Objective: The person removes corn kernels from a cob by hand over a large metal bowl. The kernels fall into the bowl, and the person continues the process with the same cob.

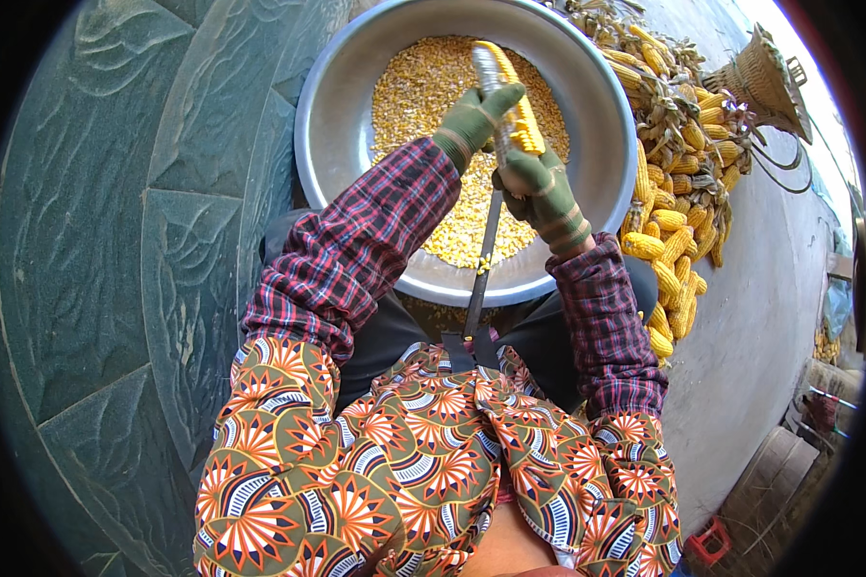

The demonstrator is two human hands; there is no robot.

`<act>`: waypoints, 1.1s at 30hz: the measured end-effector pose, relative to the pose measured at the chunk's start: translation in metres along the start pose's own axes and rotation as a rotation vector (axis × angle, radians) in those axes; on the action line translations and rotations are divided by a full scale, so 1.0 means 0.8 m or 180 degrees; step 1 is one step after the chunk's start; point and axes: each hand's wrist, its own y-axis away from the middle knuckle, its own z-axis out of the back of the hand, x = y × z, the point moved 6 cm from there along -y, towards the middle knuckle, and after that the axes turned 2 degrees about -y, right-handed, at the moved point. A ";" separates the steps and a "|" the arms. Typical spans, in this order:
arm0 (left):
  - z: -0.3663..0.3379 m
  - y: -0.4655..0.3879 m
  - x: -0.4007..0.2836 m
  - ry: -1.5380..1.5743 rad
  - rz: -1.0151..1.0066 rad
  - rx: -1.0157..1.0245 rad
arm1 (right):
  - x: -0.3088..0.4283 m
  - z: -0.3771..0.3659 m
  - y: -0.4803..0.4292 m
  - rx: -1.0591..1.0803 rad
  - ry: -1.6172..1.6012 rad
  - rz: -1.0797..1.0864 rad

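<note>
Both my hands wear green work gloves and hold a partly shelled corn cob (521,97) over a wide metal basin (317,137). My left hand (478,119) grips its upper part, thumb across it. My right hand (541,187) is closed round its lower end. One side of the cob is pale and blurred, the other still bears yellow kernels. Below my right hand a narrow dark bar (486,252) slants from over the basin down to my lap, with a few kernels on it. Loose corn kernels (426,94) cover the basin's bottom.
Unshelled corn cobs (671,231), some with dry husks, are heaped right of the basin. Beyond them lies a woven basket (754,79). A textured green stone wall or floor (79,238) is at the left. A red plastic object (709,541) stands at the lower right.
</note>
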 end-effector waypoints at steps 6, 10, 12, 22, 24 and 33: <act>0.002 0.023 -0.031 0.1290 0.0212 0.0115 | 0.004 0.032 -0.014 -0.0220 -0.0955 0.0170; -0.008 0.033 -0.029 0.1543 0.0285 0.0247 | 0.009 0.056 -0.026 -0.0045 -0.2527 0.0208; -0.015 0.031 -0.030 0.1480 0.0124 0.0433 | 0.000 0.045 -0.021 0.0194 -0.2549 0.0082; -0.024 0.037 -0.032 0.0563 -0.0520 0.0727 | -0.008 0.025 -0.015 0.0585 -0.2566 -0.0446; -0.018 0.031 -0.029 0.0759 -0.0457 0.0767 | -0.018 0.022 -0.020 0.0722 -0.2562 -0.0610; -0.024 0.039 -0.046 0.0482 -0.0576 0.1099 | -0.004 0.011 -0.007 0.0953 -0.2673 -0.0437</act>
